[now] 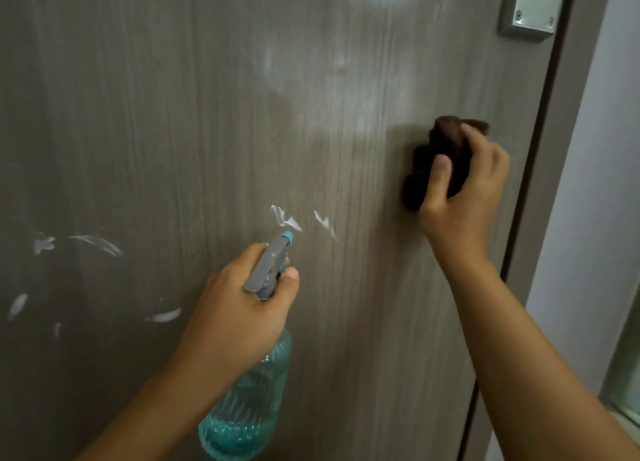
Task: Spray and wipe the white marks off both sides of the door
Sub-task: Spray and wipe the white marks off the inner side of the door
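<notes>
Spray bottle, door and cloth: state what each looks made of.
Spray bottle: translucent teal plastic with ribbed walls, liquid visible inside, and an opaque grey trigger head.
Door: grey-brown wood-grain surface, probably laminate, with a slight sheen where light reflects.
Cloth: soft dark brown fabric, bunched in the right hand; weave too blurred to tell.

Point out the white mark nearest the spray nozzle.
The zigzag mark just above the nozzle. The one to its right sits farther off; the rest lie far left.

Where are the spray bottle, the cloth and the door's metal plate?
spray bottle (249, 401), head view, on its teal ribbed body below the left hand.
cloth (433, 159), head view, on the dark bunched fabric beside the thumb.
metal plate (530, 13), head view, on its lower face.
</notes>
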Demonstrator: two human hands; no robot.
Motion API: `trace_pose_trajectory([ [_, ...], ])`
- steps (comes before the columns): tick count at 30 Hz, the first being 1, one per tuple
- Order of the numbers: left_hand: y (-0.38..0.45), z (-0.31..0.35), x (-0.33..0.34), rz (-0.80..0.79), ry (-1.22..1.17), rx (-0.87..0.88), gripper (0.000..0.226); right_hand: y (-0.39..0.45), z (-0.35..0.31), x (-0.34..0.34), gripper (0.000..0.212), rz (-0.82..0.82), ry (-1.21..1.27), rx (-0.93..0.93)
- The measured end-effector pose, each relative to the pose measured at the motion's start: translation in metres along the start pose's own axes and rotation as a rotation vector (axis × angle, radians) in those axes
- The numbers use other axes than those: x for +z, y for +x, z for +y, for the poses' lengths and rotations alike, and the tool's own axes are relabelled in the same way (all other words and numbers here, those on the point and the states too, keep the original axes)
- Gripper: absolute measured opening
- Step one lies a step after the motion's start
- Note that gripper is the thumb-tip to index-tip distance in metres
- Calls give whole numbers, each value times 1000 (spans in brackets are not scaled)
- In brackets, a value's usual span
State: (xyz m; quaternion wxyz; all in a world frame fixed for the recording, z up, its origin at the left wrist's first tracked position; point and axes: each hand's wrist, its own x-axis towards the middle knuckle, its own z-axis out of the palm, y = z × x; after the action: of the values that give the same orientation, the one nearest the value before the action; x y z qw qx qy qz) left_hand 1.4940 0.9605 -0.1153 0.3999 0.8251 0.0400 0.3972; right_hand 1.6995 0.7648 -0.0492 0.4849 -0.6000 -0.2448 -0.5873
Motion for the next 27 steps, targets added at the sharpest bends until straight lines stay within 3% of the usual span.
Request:
trace_pose_trajectory([
  [4,2,4,22,-15,-15,-36,25,-30,10,18,46,-169,-85,-41],
  [10,1,6,32,-3,-33,-67,25,-64,-4,27,50,-212,-100,-77],
  [19,6,0,-13,143,-48,-37,9,-52,-41,51,54,-236,-2,-40],
  [27,3,-5,-36,188,-85,-50,11,-156,-60,55,37,-527,-67,-553],
])
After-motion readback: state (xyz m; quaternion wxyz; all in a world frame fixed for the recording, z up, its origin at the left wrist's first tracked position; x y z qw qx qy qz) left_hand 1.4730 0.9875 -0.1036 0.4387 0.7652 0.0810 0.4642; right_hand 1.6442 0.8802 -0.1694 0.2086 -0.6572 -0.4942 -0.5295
